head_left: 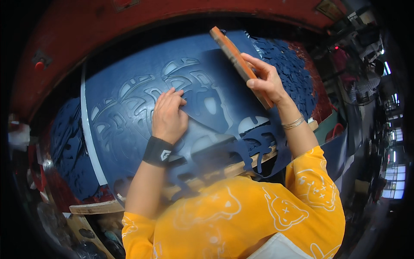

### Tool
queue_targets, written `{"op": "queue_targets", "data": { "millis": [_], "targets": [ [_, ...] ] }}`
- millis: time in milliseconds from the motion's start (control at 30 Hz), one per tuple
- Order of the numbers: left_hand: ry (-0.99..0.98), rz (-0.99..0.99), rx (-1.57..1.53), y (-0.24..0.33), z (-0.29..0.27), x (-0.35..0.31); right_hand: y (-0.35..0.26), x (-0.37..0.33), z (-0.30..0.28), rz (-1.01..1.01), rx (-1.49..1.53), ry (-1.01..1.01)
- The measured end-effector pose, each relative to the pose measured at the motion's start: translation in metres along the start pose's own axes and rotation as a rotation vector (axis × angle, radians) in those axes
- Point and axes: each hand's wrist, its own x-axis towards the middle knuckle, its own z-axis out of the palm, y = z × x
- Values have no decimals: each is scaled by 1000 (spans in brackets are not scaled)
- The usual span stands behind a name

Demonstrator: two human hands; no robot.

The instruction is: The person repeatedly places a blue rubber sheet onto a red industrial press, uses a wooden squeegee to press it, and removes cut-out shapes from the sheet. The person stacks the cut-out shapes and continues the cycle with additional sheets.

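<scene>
My right hand (267, 80) grips a cutting die (235, 58), a flat slab with an orange edge, thumb on the near side. The die is tilted and held above a dark blue sheet (129, 60), apart from it. On that sheet lies my left hand (170, 114), fingers loosely bent and resting beside the cut-outs, with nothing seen in them. Curved openings and cut outlines cover the sheet's middle. Its near edge is a ragged web of cut strips (258, 144), hanging toward my body.
Piles of blue scraps (71, 151) lie at the left, with more scraps (284, 64) at the right. A red machine beam (172, 15) spans the far side, with a red button (39, 65). A wooden rail (97, 208) runs along the near edge.
</scene>
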Motion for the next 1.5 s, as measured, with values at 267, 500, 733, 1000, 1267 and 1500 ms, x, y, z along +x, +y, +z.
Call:
{"op": "queue_targets", "data": {
  "millis": [267,500,733,1000,1267,1500],
  "targets": [
    [5,29,-29,2,-4,5,12,-18,9,-213,-1076,-36],
    [-41,-203,-307,17,-41,-17,19,-58,-11,-159,-983,181],
    [98,-635,-582,59,-89,-114,62,-65,-13,-244,-912,393],
    [62,-201,148,88,-19,-181,19,-40,-20,-593,-598,886],
    [179,-172,290,83,-12,-192,-56,5,15,-839,-584,1189],
    [275,-192,340,71,-1,-202,22,-141,-8,-613,-387,914]
  ]
}}
